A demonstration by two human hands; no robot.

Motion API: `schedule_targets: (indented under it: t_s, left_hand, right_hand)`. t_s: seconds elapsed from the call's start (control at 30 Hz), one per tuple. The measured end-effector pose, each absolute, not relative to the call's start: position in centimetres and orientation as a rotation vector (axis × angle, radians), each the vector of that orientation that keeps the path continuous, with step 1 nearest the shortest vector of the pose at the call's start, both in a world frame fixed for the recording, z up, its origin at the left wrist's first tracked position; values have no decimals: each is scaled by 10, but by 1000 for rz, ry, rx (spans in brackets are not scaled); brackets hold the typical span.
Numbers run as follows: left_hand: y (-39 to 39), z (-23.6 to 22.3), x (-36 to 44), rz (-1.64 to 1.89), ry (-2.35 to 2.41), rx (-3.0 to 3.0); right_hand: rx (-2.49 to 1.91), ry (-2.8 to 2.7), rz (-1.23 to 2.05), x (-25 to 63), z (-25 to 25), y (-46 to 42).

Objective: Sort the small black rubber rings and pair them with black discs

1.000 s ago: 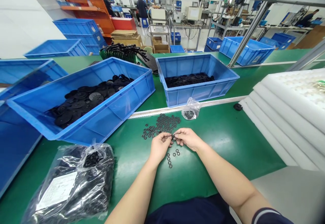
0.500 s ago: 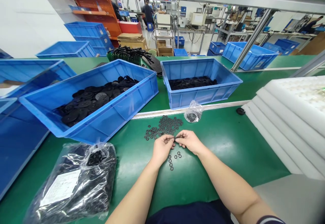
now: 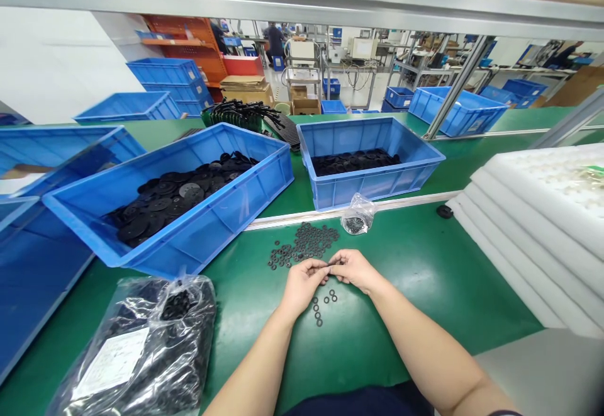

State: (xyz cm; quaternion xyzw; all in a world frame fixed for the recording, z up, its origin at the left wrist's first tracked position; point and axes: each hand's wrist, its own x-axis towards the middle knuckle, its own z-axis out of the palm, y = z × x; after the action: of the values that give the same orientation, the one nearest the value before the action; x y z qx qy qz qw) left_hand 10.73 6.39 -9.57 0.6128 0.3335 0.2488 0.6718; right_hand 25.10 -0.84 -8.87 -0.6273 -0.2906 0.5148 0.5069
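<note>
A heap of small black rings [image 3: 304, 243] is laid on the green surface [image 3: 425, 284], with a left hand [image 3: 302, 287] and a right hand [image 3: 353, 270] held closed in a pinch just below it, any ring gripped being hidden, and a few loose rings [image 3: 316, 307] placed nearer the body.

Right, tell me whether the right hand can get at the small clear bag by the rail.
Probably yes. The right hand sits just below the small clear bag, with only green bench showing between them; the pile of black rings lies off to the left.
</note>
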Motion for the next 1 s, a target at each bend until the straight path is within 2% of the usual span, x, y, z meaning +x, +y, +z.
schedule_targets:
  t_s: [0.37,0.57,0.77,1.0]
  left_hand:
    - [66,-98,104,611,675,1584]
    - [79,-101,100,605,836,1537]
    - [86,-102,93,523,902,2036]
    - [83,-92,87,643,1102,2329]
  right_hand:
    - [-1344,-562,1381,254,-94,-8]
    - [-1131,-437,1359,261,-91,-8]
    - [-1033,-259,1316,279,-95,-7]
    - [-930,-268,1345,280,-96,-8]
